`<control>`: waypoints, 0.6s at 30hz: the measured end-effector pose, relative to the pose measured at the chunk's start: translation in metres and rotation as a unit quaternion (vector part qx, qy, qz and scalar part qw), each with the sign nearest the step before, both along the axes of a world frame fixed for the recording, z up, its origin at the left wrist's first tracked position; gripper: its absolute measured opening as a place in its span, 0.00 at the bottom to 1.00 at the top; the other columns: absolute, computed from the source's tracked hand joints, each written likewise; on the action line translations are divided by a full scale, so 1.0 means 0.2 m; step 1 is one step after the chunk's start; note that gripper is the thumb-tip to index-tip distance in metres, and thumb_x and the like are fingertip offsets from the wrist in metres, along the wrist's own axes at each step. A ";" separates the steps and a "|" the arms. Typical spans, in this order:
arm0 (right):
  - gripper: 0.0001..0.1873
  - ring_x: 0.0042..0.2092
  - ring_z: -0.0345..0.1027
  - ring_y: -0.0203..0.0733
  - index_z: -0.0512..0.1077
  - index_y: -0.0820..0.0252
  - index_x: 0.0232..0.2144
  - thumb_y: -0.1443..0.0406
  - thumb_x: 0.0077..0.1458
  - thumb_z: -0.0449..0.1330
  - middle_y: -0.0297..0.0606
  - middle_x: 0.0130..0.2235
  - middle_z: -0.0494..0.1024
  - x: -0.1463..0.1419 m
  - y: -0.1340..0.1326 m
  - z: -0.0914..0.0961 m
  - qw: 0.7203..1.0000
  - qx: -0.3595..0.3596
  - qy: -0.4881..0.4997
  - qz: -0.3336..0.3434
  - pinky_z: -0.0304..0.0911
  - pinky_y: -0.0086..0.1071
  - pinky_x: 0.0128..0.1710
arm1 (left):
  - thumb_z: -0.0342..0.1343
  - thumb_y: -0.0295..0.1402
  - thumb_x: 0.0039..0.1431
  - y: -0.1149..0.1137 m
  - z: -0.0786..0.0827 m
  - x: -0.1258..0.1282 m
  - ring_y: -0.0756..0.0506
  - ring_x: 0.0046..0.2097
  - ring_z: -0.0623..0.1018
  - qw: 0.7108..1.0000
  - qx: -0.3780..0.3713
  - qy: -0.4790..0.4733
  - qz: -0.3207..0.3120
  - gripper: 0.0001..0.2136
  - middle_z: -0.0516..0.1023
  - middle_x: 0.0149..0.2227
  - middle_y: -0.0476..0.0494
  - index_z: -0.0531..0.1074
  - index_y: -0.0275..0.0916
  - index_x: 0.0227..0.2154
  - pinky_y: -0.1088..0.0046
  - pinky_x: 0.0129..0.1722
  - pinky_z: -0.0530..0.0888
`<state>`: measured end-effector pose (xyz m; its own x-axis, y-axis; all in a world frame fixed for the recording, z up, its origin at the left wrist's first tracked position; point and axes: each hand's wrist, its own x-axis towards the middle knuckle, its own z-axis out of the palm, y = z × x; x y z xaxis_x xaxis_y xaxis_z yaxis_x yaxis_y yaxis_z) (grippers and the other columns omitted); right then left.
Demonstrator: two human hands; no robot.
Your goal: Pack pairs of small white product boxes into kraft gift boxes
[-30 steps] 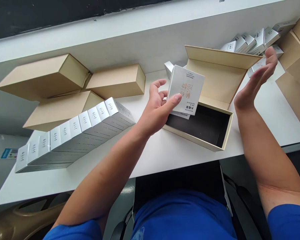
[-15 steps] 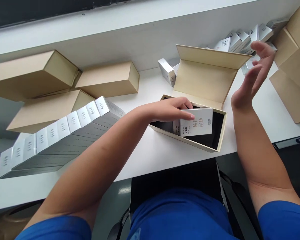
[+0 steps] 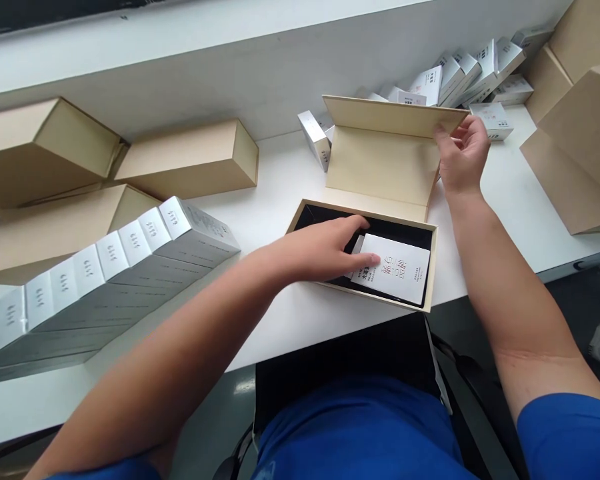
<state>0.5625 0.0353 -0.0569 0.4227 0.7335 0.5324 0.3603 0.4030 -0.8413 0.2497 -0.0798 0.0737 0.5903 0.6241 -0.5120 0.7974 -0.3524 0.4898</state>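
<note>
A cream gift box (image 3: 433, 270) with a black lining stands on the table in front of me, its hinged lid (image 3: 380, 163) raised. Inside, towards the right end, lies a small white carton (image 3: 405, 270) with printed characters. The edge of what may be another carton shows beneath it. My left hand (image 3: 325, 250) reaches into the box with fingers spread; the thumb rests on the carton's top and the forefinger points to the far wall. Some left fingers are hidden. My right hand (image 3: 465, 150) is closed on the right edge of the lid.
A row of white cartons (image 3: 130, 267) stands at the left. Closed cream boxes (image 3: 190, 157) lie behind it. More white cartons (image 3: 450, 80) are heaped against the wall panel, one carton (image 3: 316, 140) beside the lid. Open cream boxes (image 3: 575, 147) stand at the right.
My right hand has come down from the air and taken hold of the lid's edge. The carton under my left hand sits lower and turned in the box. The view has shifted slightly.
</note>
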 end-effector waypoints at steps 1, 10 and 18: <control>0.10 0.47 0.72 0.40 0.69 0.52 0.43 0.62 0.64 0.67 0.38 0.47 0.80 -0.02 -0.01 0.01 1.000 0.000 0.005 -0.008 0.72 0.40 0.46 | 0.51 0.61 0.65 -0.04 0.01 0.00 0.28 0.64 0.76 0.999 0.020 0.038 0.010 0.37 0.74 0.68 0.30 0.66 0.38 0.65 0.51 0.61 0.73; 0.20 0.39 0.69 0.37 0.72 0.50 0.40 0.45 0.63 0.69 0.34 0.40 0.78 -0.07 -0.07 0.09 0.989 0.135 -0.008 -0.065 0.66 0.34 0.33 | 0.52 0.62 0.63 -0.16 0.10 0.00 0.34 0.57 0.82 0.998 -0.047 -0.013 -0.027 0.43 0.81 0.62 0.37 0.56 0.44 0.75 0.60 0.52 0.76; 0.23 0.35 0.66 0.29 0.69 0.57 0.37 0.45 0.65 0.64 0.28 0.36 0.66 0.12 -0.09 0.15 0.934 0.288 0.013 -0.211 0.64 0.30 0.35 | 0.59 0.53 0.63 0.22 -0.05 -0.16 0.36 0.57 0.80 0.908 0.274 -0.224 0.225 0.28 0.81 0.58 0.41 0.71 0.47 0.62 0.53 0.58 0.76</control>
<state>0.5871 0.0181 -0.0259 0.6273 0.0940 0.7731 0.5723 0.6176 -0.5395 0.2173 -0.0351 0.0640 0.2841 0.9423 0.1772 0.6854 -0.3288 0.6497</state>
